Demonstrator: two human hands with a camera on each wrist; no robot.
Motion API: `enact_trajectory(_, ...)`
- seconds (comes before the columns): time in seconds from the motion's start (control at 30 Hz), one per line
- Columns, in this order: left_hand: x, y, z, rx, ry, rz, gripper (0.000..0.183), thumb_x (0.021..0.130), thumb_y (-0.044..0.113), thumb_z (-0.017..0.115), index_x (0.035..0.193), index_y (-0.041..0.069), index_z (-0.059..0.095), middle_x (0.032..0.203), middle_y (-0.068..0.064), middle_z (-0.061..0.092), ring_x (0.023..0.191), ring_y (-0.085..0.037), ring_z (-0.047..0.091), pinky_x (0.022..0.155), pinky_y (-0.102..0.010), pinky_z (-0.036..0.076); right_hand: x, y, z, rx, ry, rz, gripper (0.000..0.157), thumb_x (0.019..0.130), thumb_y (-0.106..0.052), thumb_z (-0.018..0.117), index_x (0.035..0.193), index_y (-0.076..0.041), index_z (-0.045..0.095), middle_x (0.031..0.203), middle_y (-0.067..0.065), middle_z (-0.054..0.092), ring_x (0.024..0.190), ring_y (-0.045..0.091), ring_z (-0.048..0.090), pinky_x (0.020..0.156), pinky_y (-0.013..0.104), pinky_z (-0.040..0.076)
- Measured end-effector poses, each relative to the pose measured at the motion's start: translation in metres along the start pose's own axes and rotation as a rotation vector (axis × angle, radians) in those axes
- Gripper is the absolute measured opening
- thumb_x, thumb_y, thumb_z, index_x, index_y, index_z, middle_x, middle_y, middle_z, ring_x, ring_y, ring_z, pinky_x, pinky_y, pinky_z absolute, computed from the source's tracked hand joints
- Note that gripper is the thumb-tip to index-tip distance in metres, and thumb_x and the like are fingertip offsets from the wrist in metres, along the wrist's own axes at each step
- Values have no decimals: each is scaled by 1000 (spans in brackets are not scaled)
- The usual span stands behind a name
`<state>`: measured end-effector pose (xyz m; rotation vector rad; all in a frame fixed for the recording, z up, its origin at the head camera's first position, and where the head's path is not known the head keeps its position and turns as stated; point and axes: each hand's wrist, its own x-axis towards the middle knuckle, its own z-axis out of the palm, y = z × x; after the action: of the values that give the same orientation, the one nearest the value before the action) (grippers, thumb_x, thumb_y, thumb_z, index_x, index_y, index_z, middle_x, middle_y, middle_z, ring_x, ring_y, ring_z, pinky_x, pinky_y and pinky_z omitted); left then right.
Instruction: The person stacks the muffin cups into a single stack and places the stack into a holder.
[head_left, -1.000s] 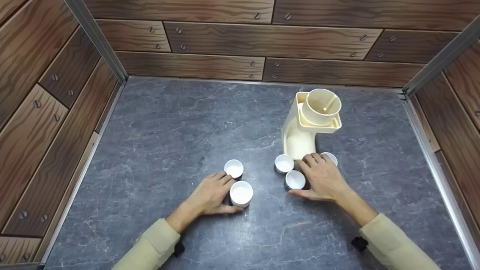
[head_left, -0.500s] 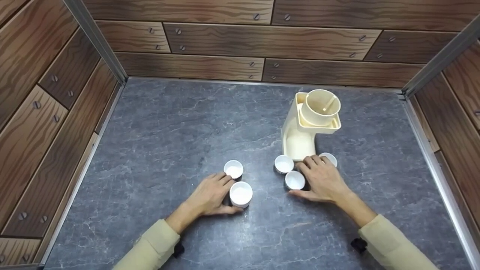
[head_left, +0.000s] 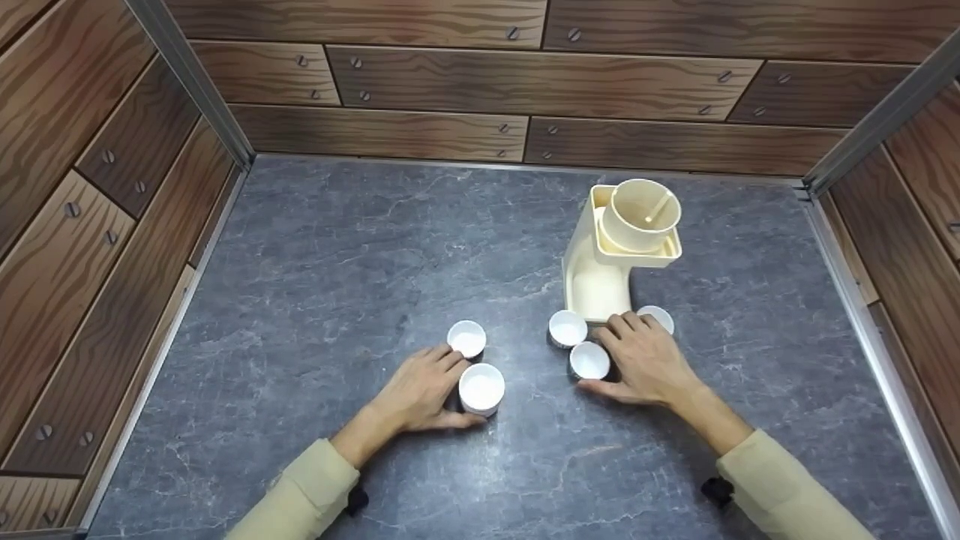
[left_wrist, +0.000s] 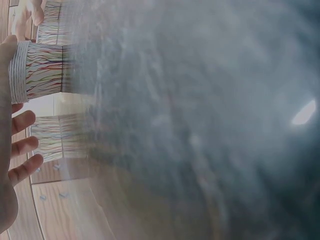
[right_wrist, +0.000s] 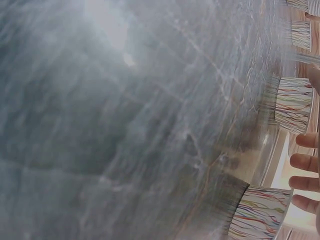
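Note:
My left hand [head_left: 424, 390] holds a short stack of white paper cups [head_left: 481, 388] between thumb and index finger. In the left wrist view the stack [left_wrist: 45, 72] shows layered rims and coloured wavy lines; the other fingers spread below it. Just beyond stands a single cup [head_left: 466, 340]. My right hand [head_left: 645, 364] reaches around another paper cup [head_left: 589, 361], thumb at its near side. In the right wrist view the fingers [right_wrist: 304, 162] look relaxed, slightly apart from that cup [right_wrist: 293, 105]. More cups stand to the left [head_left: 568, 328] and right [head_left: 657, 319] of this hand.
A cream-coloured stand [head_left: 596, 289] with a round funnel-like cup [head_left: 643, 216] on its top rises behind the right hand. The grey marbled tabletop [head_left: 337, 285] is bounded by wood-patterned walls [head_left: 450, 82] at the back and both sides.

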<state>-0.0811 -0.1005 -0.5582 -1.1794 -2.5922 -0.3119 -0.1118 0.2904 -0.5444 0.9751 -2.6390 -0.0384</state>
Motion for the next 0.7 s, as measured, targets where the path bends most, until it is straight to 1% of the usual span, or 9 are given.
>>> enact_trajectory(0.27, 0, 1, 0, 5, -12, -8, 73, 79, 78, 72, 119, 17, 69, 112, 3, 72, 107, -17, 67, 89, -34, 57, 0, 0, 1, -6, 3, -13, 79, 78, -85, 63, 108, -12, 67, 98, 10, 62, 90, 31, 60, 81, 46, 48)
enact_trajectory(0.7, 0, 0, 0, 17, -10, 3, 75, 79, 79, 72, 119, 16, 69, 111, 2, 72, 107, -18, 67, 90, -33, 57, -1, -1, 1, 5, 21, -26, 76, 78, -83, 64, 106, -12, 66, 97, 9, 62, 88, 31, 59, 78, 46, 48)
